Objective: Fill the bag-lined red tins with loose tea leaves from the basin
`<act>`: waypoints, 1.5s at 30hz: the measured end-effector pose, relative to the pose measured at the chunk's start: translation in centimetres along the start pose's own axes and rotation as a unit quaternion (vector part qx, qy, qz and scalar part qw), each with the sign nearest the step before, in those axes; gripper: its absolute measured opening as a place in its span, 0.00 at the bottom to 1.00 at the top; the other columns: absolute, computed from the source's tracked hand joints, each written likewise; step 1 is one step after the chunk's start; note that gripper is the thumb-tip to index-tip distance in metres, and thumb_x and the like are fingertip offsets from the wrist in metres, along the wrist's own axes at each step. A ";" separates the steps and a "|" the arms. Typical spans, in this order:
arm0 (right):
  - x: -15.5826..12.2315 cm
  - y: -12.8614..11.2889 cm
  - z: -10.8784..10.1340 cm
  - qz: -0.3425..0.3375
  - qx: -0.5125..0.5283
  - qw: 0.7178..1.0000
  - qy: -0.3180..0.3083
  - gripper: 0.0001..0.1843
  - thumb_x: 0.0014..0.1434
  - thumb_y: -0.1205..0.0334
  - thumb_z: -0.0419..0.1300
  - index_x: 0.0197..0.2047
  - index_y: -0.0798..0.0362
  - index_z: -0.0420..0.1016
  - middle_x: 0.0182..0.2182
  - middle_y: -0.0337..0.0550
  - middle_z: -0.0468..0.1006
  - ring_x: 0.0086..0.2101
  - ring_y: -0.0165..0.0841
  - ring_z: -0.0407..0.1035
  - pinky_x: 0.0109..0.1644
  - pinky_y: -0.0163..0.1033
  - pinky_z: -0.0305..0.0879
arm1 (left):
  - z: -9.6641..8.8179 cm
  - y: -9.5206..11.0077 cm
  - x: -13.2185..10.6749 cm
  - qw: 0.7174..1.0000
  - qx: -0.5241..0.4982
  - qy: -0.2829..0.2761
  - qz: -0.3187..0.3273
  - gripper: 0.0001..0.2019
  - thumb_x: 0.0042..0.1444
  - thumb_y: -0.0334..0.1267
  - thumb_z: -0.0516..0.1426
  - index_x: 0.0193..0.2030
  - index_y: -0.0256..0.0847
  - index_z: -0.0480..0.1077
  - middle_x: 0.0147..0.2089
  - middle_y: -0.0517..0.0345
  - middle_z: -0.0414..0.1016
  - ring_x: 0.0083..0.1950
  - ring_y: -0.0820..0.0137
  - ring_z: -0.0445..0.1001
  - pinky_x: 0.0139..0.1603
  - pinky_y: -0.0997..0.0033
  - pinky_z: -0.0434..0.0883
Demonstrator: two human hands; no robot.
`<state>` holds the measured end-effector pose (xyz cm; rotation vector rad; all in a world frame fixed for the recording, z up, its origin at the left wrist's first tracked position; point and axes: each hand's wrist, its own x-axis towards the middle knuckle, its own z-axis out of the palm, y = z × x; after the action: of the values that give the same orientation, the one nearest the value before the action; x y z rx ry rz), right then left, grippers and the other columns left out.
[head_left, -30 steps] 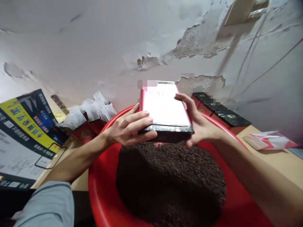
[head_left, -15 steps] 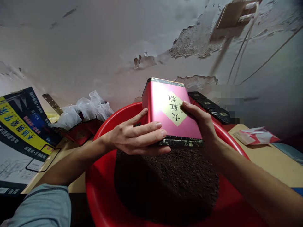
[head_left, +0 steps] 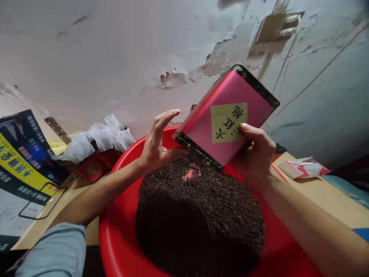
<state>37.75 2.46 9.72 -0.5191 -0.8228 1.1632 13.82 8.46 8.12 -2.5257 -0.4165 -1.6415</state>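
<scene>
A red basin (head_left: 113,234) holds dark loose leaves (head_left: 207,215), bare red showing between them and its rim. Above, the right hand (head_left: 258,154) grasps a tilted pink tin (head_left: 225,115); the left hand (head_left: 157,144) is free, fingers spread, a gap separating its fingertips from the tin. Beyond: plastic bags (head_left: 95,138), peeling wall (head_left: 100,69).

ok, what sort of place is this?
Likely a makeshift back-room workspace, perhaps for loose tea, though I can't be sure: a red tub holding a heap of dark flakes, a pink labelled container, and a peeling wall behind.
</scene>
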 end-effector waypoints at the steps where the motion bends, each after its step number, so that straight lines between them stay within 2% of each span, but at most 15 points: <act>1: 0.4 -0.2 -0.1 -0.014 0.001 1.000 0.000 0.23 0.42 0.54 0.72 0.43 0.50 0.82 0.41 0.44 0.86 0.51 0.52 0.77 0.59 0.62 0.73 | 0.3 -0.6 0.1 0.999 -0.009 0.015 -0.027 0.48 0.56 0.64 0.65 0.78 0.58 0.48 0.74 0.45 0.62 0.75 0.47 0.63 0.70 0.43 0.69; 3: 1.1 -0.6 -0.1 -0.043 0.002 0.999 0.002 0.24 0.41 0.57 0.74 0.43 0.51 0.81 0.43 0.45 0.85 0.51 0.50 0.77 0.62 0.61 0.71 | 1.4 -1.5 0.3 0.996 -0.044 0.033 -0.066 0.45 0.57 0.64 0.65 0.77 0.58 0.52 0.75 0.46 0.60 0.75 0.47 0.62 0.70 0.42 0.69; 5: 1.4 -0.8 0.0 -0.073 0.010 0.997 0.011 0.24 0.40 0.57 0.73 0.43 0.51 0.81 0.44 0.45 0.85 0.51 0.48 0.76 0.63 0.60 0.69 | 3.0 -1.5 0.4 0.991 -0.096 0.041 -0.085 0.40 0.63 0.60 0.61 0.77 0.61 0.50 0.78 0.49 0.55 0.78 0.48 0.56 0.74 0.38 0.63; 9: 1.4 -1.1 0.4 -0.144 0.025 0.988 0.053 0.24 0.42 0.57 0.72 0.45 0.52 0.80 0.45 0.45 0.84 0.50 0.45 0.76 0.62 0.60 0.69 | 6.5 0.1 1.1 0.966 -0.212 0.031 -0.142 0.34 0.73 0.52 0.50 0.80 0.65 0.38 0.84 0.59 0.37 0.84 0.53 0.37 0.81 0.37 0.42; 12: 1.2 -1.6 0.7 -0.186 0.022 0.979 0.084 0.23 0.44 0.58 0.72 0.45 0.52 0.79 0.46 0.45 0.83 0.49 0.44 0.76 0.60 0.58 0.71 | 8.1 1.6 3.1 0.931 -0.314 0.060 -0.174 0.34 0.72 0.54 0.46 0.80 0.64 0.38 0.84 0.67 0.35 0.84 0.57 0.32 0.82 0.41 0.41; 14: 1.0 -1.9 0.7 -0.191 0.019 0.978 0.087 0.23 0.44 0.57 0.73 0.45 0.52 0.79 0.46 0.45 0.83 0.49 0.44 0.75 0.59 0.58 0.72 | 8.6 2.4 4.9 0.900 -0.379 0.112 -0.183 0.34 0.70 0.56 0.44 0.80 0.62 0.42 0.84 0.69 0.41 0.84 0.58 0.33 0.82 0.42 0.44; 17: 1.0 -2.3 0.7 -0.195 0.017 0.977 0.085 0.23 0.43 0.57 0.72 0.44 0.52 0.80 0.45 0.46 0.82 0.49 0.44 0.75 0.58 0.58 0.72 | 8.9 3.3 7.3 0.846 -0.449 0.193 -0.214 0.34 0.68 0.57 0.44 0.79 0.57 0.49 0.82 0.64 0.50 0.84 0.57 0.39 0.81 0.45 0.48; 21: 0.7 -2.5 0.8 -0.216 0.000 0.971 0.106 0.21 0.43 0.57 0.70 0.43 0.52 0.80 0.45 0.44 0.82 0.49 0.43 0.75 0.61 0.56 0.72 | 9.1 3.5 8.6 0.780 -0.502 0.259 -0.270 0.32 0.67 0.58 0.44 0.74 0.50 0.59 0.78 0.54 0.60 0.81 0.55 0.53 0.79 0.44 0.53; 23: 0.2 -2.2 1.0 -0.209 -0.019 0.970 0.123 0.24 0.42 0.56 0.70 0.45 0.51 0.80 0.46 0.44 0.82 0.50 0.43 0.75 0.61 0.54 0.72 | 8.7 3.4 8.8 0.762 -0.503 0.291 -0.286 0.32 0.66 0.61 0.45 0.71 0.47 0.61 0.76 0.48 0.62 0.78 0.53 0.59 0.77 0.44 0.55; 26: -1.0 -1.0 1.6 -0.182 -0.043 0.974 0.130 0.32 0.38 0.55 0.72 0.50 0.50 0.79 0.49 0.46 0.81 0.52 0.46 0.75 0.59 0.56 0.73 | 7.2 3.8 8.7 0.771 -0.470 0.333 -0.271 0.33 0.66 0.64 0.43 0.66 0.47 0.65 0.72 0.47 0.68 0.76 0.51 0.61 0.75 0.45 0.58; 30: -2.0 0.9 1.8 -0.192 -0.087 0.976 0.052 0.39 0.40 0.56 0.73 0.58 0.47 0.77 0.51 0.46 0.80 0.53 0.49 0.74 0.59 0.61 0.73 | 4.8 5.0 8.3 0.803 -0.424 0.334 -0.252 0.31 0.69 0.60 0.37 0.61 0.46 0.70 0.67 0.48 0.74 0.76 0.52 0.62 0.75 0.45 0.59; 33: -1.6 1.7 1.7 -0.196 -0.090 0.976 0.037 0.41 0.41 0.57 0.74 0.61 0.45 0.75 0.51 0.46 0.81 0.55 0.48 0.74 0.59 0.61 0.73 | 3.9 5.0 8.3 0.787 -0.436 0.336 -0.279 0.30 0.70 0.55 0.36 0.58 0.41 0.71 0.63 0.44 0.76 0.73 0.53 0.66 0.75 0.46 0.60; 37: -0.7 1.5 1.9 -0.160 -0.045 0.984 0.060 0.42 0.39 0.57 0.74 0.60 0.48 0.76 0.53 0.48 0.79 0.57 0.50 0.72 0.62 0.61 0.72 | 4.1 4.2 8.7 0.767 -0.439 0.341 -0.320 0.30 0.72 0.52 0.34 0.63 0.42 0.68 0.66 0.49 0.75 0.77 0.56 0.62 0.77 0.46 0.59; 40: -0.9 1.0 2.4 -0.180 -0.037 0.980 0.080 0.40 0.39 0.60 0.72 0.59 0.48 0.76 0.54 0.46 0.79 0.58 0.49 0.71 0.63 0.60 0.71 | 4.8 3.8 9.0 0.755 -0.449 0.348 -0.328 0.32 0.73 0.53 0.30 0.67 0.44 0.66 0.68 0.52 0.72 0.79 0.57 0.58 0.78 0.44 0.58; 45: -1.9 -0.4 3.3 -0.197 -0.056 0.974 0.094 0.38 0.39 0.59 0.69 0.58 0.45 0.75 0.55 0.42 0.79 0.61 0.49 0.69 0.64 0.59 0.71 | 5.6 3.7 9.0 0.740 -0.461 0.342 -0.350 0.27 0.71 0.54 0.36 0.63 0.46 0.65 0.69 0.54 0.72 0.77 0.59 0.62 0.77 0.48 0.60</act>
<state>35.10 0.35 11.44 -0.5218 -0.7879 0.6950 23.23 7.75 14.19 -1.9291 -0.5970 -3.6364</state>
